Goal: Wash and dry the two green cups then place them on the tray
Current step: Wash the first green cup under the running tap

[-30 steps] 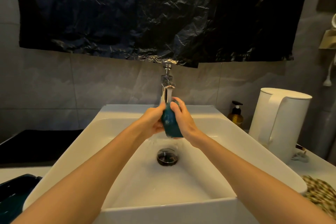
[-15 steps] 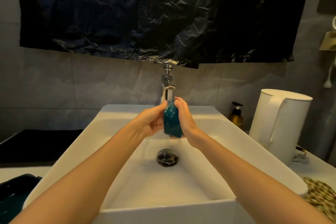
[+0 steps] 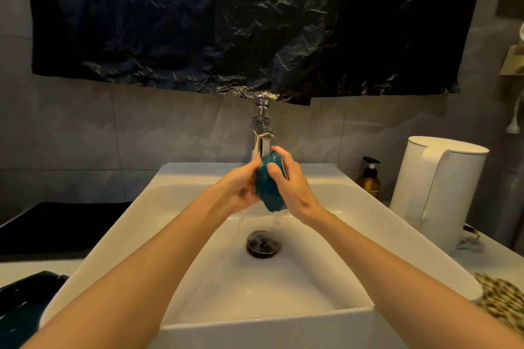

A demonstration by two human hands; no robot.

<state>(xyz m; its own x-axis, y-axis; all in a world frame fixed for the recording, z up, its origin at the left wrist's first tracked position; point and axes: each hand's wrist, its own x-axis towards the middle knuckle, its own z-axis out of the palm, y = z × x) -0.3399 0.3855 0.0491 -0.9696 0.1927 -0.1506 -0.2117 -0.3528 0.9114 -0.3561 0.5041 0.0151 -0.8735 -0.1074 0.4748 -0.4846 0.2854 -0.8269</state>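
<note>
Change: half a second ago the green cup (image 3: 269, 188) stood upright between the palms; now it leans with its upper end toward 1 o'clock, and the right thumb lies across its front
Left hand (image 3: 241, 190): curled against the cup's 9 o'clock side, fingers wrapped round it, holding it
Right hand (image 3: 296, 187): clamped on the cup from 3 o'clock, fingertips over the upper end, thumb pressed on the near face
Hands together: both closed on the one cup, nearly touching each other around it
Cup's place: in the air above the sink (image 3: 198, 176), just under the faucet (image 3: 262, 136) spout and at 12 o'clock from the drain (image 3: 263, 244)
Cup's look: deep teal-green, glossy and wet, with a bumpy, ridged skin
Water: thin streams fall from the cup's lower end and from the left hand into the basin
Sink: white, smooth, rectangular, with a round dark drain
Faucet: bright chrome, upright, at 12 o'clock of the basin
At 3 o'clock: a matt white cylindrical kettle (image 3: 436, 195) on the pale desk (image 3: 482, 259), an amber pump bottle (image 3: 370, 180) beside it, a woven mat (image 3: 499, 297) nearer
At 8 o'clock: a dark glossy tray (image 3: 19, 303), only partly in view
Above: a crinkled black plastic sheet (image 3: 226, 22) on the grey tiled wall
</note>
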